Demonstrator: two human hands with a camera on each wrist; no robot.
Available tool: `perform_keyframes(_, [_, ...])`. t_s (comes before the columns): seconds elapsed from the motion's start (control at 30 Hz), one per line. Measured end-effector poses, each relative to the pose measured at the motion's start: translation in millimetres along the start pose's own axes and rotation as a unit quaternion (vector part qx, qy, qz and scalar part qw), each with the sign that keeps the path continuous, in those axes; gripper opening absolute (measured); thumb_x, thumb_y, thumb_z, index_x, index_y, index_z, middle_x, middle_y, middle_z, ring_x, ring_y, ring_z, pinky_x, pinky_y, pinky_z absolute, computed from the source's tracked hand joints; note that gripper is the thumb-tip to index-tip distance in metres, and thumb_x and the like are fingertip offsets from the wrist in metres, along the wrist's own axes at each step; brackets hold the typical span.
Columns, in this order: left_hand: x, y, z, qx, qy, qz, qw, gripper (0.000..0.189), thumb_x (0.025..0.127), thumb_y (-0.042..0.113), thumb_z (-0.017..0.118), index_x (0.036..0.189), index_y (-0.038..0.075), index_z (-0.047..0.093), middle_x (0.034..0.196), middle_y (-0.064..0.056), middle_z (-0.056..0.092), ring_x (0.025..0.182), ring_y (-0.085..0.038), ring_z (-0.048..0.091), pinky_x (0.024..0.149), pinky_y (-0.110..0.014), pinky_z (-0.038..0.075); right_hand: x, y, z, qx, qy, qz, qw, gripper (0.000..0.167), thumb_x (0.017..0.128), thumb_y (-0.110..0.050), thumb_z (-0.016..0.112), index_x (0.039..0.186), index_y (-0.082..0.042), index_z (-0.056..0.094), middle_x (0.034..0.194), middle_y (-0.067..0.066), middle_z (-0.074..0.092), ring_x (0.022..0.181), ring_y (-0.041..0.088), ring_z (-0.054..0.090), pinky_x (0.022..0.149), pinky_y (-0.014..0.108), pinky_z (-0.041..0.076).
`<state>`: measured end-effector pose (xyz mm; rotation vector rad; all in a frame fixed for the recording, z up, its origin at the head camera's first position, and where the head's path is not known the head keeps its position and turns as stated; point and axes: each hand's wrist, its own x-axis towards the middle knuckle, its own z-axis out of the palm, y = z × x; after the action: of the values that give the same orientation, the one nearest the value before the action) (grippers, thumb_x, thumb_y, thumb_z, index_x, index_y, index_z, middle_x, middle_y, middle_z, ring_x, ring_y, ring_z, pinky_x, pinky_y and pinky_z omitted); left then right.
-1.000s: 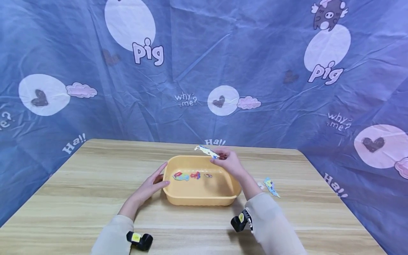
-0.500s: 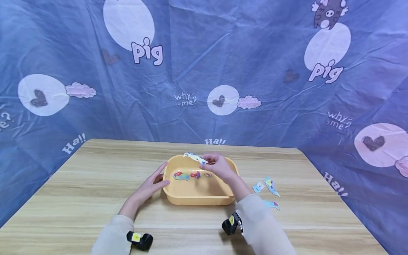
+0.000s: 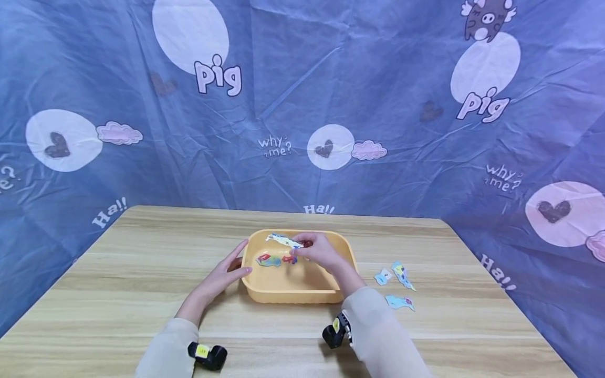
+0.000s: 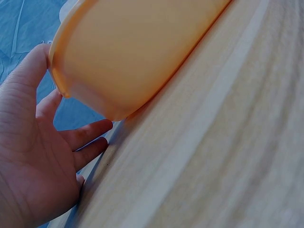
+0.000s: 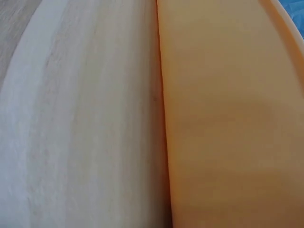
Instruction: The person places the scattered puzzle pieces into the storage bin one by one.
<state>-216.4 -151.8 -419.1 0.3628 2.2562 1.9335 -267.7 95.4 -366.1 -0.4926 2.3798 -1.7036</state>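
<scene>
A yellow-orange plastic basin (image 3: 298, 297) sits on the table. My left hand (image 3: 220, 278) holds its left end; in the left wrist view the thumb and index finger meet the basin's rim (image 4: 58, 78) and the other fingers spread along the outer wall. Above the inside of the basin, my right hand (image 3: 321, 254) pinches a thin, ragged-edged cutout (image 3: 283, 241), pale with blue marks. Below it on the basin floor lie a red, green and blue cutout (image 3: 268, 261) and a red and blue one (image 3: 287, 259), partly hidden. The right wrist view shows only basin wall (image 5: 232, 118) and table, no hand.
On the wooden table (image 3: 142, 252), right of the basin, lie a small light-blue and white cutout (image 3: 383, 276), a blue and yellow one (image 3: 402, 275) and a light-blue one with a pink spot (image 3: 399, 303). A blue printed cloth (image 3: 283, 105) hangs behind.
My right hand has moved left and lower with the pale cutout, bringing it over the basin. The cutouts on the right have come out from behind the arm. My left hand stays put.
</scene>
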Motion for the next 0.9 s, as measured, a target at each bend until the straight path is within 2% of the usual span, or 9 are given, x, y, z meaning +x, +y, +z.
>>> perform_keyframes(0.13, [-0.3,1.4,0.0,0.003,0.003,-0.007,1.0,0.067,0.084,0.016,0.055,0.138,0.026,0.018,0.125,-0.024,0.039,0.114,-0.031,0.038,0.095,-0.046,0.024,1.8,1,4,-0.001,-0.003,-0.01,1.0,0.034,0.067,-0.002,0.068,0.097,0.009,0.059,0.086,0.014,0.057,0.07,0.012,0.049,0.061,0.022,0.042])
perform_keyframes(0.37, [-1.2,3.4,0.2,0.004,0.007,-0.014,0.9999,0.067,0.083,0.018,0.056,0.138,0.026,0.019,0.126,-0.023,0.038,0.115,-0.031,0.036,0.095,-0.046,0.024,4.4,2,9,-0.013,-0.036,-0.024,0.999,0.031,0.067,-0.002,0.068,0.095,0.008,0.061,0.078,0.007,0.06,0.065,0.011,0.051,0.062,0.022,0.042])
perform_keyframes(0.5, [-0.2,1.5,-0.3,0.004,0.005,-0.01,0.9999,0.069,0.082,0.021,0.058,0.138,0.026,0.018,0.126,-0.024,0.038,0.114,-0.031,0.038,0.095,-0.045,0.025,-3.7,-9,10,-0.034,-0.064,-0.027,0.997,0.03,0.069,0.001,0.065,0.095,0.012,0.059,0.082,0.016,0.059,0.067,0.012,0.049,0.062,0.021,0.04])
perform_keyframes(0.6, [0.2,0.6,-0.5,0.004,0.002,-0.007,1.0,0.069,0.082,0.022,0.058,0.138,0.026,0.018,0.125,-0.024,0.038,0.113,-0.031,0.039,0.095,-0.045,0.025,-3.7,-7,11,-0.055,-0.076,-0.033,0.995,0.03,0.069,0.001,0.065,0.095,0.014,0.058,0.086,0.02,0.059,0.071,0.014,0.048,0.063,0.022,0.041])
perform_keyframes(0.73, [-0.3,1.4,-0.4,0.003,0.002,-0.006,1.0,0.069,0.082,0.021,0.058,0.138,0.026,0.018,0.125,-0.024,0.039,0.113,-0.031,0.039,0.095,-0.045,0.025,5.5,8,13,-0.083,-0.083,-0.041,0.9922,0.029,0.067,-0.004,0.068,0.092,0.009,0.061,0.082,0.011,0.06,0.071,0.012,0.049,0.064,0.022,0.041])
perform_keyframes(0.9, [-1.0,1.7,-0.4,0.005,0.007,-0.007,0.9999,0.069,0.082,0.022,0.059,0.138,0.027,0.019,0.125,-0.024,0.039,0.113,-0.031,0.039,0.095,-0.046,0.025,7.8,11,17,-0.105,-0.098,-0.041,0.9888,0.026,0.065,-0.005,0.07,0.088,0.005,0.064,0.073,0.002,0.058,0.066,0.009,0.047,0.06,0.021,0.039])
